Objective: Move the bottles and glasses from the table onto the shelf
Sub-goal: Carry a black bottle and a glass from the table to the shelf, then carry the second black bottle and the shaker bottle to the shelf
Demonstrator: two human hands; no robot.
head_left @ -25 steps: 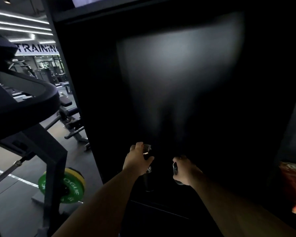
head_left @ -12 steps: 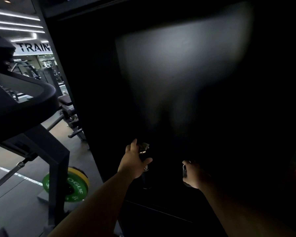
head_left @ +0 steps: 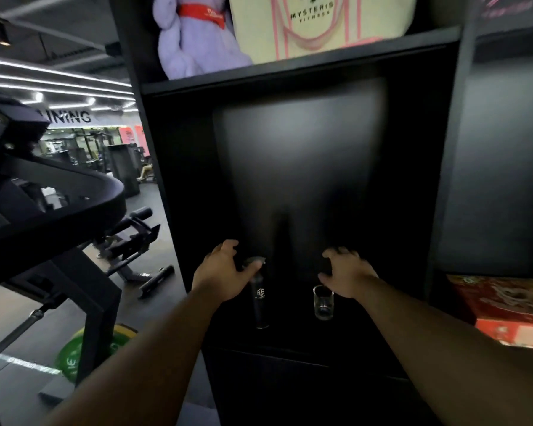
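Note:
A slim black bottle (head_left: 260, 302) with a white logo stands upright on the dark shelf (head_left: 290, 342) of a black cabinet. To its right on the same shelf stands a small clear glass (head_left: 323, 302). My left hand (head_left: 223, 273) hovers just left of the bottle's cap with its fingers spread; the thumb is close to the cap. My right hand (head_left: 345, 276) is just above and to the right of the glass, fingers spread, holding nothing.
The shelf above (head_left: 290, 72) carries a purple plush toy (head_left: 194, 35) and a cream tote bag (head_left: 317, 23). A red box (head_left: 505, 309) sits in the neighbouring compartment at right. Gym machines (head_left: 53, 210) and a green weight plate (head_left: 74, 358) stand at left.
Both hands have let go: the bottle and the glass now stand on the shelf and the fingers have opened. The camera has tilted up, showing the shelf above.

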